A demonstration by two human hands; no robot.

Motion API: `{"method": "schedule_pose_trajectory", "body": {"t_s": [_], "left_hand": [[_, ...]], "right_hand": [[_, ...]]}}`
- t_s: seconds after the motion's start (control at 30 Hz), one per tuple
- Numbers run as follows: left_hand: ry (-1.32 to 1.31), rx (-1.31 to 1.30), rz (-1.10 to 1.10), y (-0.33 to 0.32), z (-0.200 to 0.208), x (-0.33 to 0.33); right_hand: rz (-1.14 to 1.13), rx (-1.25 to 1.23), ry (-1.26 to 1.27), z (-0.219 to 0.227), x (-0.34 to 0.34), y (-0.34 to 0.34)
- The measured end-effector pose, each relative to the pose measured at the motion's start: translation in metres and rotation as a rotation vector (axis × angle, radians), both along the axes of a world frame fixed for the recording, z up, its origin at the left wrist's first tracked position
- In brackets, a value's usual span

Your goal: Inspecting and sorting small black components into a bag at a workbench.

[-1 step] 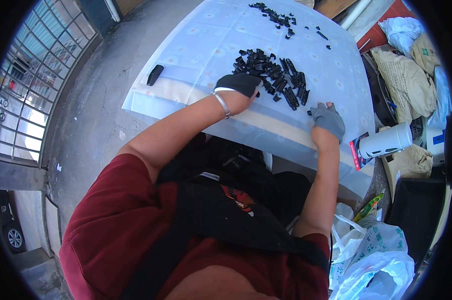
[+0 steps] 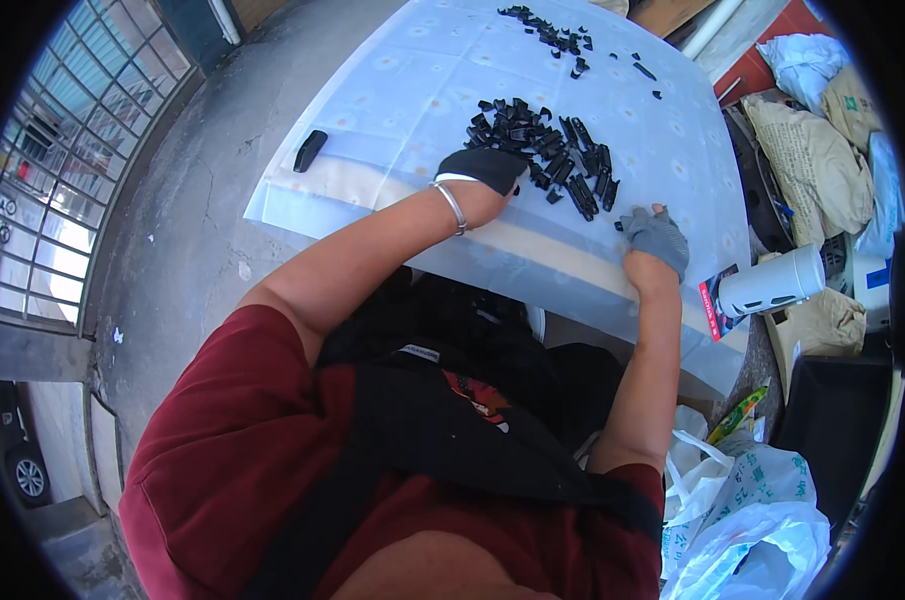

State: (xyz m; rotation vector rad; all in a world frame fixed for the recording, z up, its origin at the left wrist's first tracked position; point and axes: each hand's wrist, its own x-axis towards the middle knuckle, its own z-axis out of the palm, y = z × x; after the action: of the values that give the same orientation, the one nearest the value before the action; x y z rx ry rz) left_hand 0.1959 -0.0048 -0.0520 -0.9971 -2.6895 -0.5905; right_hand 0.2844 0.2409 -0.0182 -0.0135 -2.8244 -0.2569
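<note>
The black pieces [image 2: 552, 150], some short, some long and grooved, lie heaped at upper centre. Your left hand [image 2: 484, 180] and right hand [image 2: 656, 242] curl near them; how tightly, and on what, I cannot tell.

Pale lettering stands on a red card [image 2: 711, 312] at the end of a white cylinder [image 2: 774, 283]. Green characters cover a whitish plastic bag [image 2: 767, 485]. Faint print marks a beige sack [image 2: 810, 165]; a small white label [image 2: 421, 352] on the dark garment [image 2: 402, 430] is illegible.
</note>
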Motion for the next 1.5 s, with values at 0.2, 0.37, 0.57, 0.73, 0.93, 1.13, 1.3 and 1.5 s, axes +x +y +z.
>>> {"method": "schedule_pose_trajectory", "body": {"t_s": [0.2,0.37,0.57,0.73,0.93,1.13,1.3,1.5], "left_hand": [[-0.002,-0.108,-0.035,0.000,-0.006,-0.002],[-0.030,0.142,-0.013,-0.011,-0.001,0.023],[-0.940,0.437,0.178,0.000,0.002,0.071],[-1.299,1.224,0.080,0.004,-0.002,0.087],[-1.178,0.532,0.111,-0.013,0.020,0.087],[-0.949,0.685,-0.094,-0.021,0.014,0.077],[-0.643,0.604,-0.108,-0.016,0.018,0.080],[-0.416,0.516,-0.237,-0.015,0.017,0.072]], "right_hand": [[0.007,-0.120,-0.059,-0.017,0.006,-0.018],[0.311,-0.433,0.151,-0.029,0.037,-0.082],[0.399,-0.385,0.293,-0.018,0.044,-0.120],[0.369,-0.369,0.263,-0.024,0.053,-0.116],[0.421,-0.786,0.164,-0.022,0.051,-0.113],[0.453,-0.721,0.291,-0.020,0.062,-0.096],[0.446,-0.440,0.215,-0.010,0.069,-0.100],[0.373,-0.263,0.157,-0.011,0.072,-0.106]]}}
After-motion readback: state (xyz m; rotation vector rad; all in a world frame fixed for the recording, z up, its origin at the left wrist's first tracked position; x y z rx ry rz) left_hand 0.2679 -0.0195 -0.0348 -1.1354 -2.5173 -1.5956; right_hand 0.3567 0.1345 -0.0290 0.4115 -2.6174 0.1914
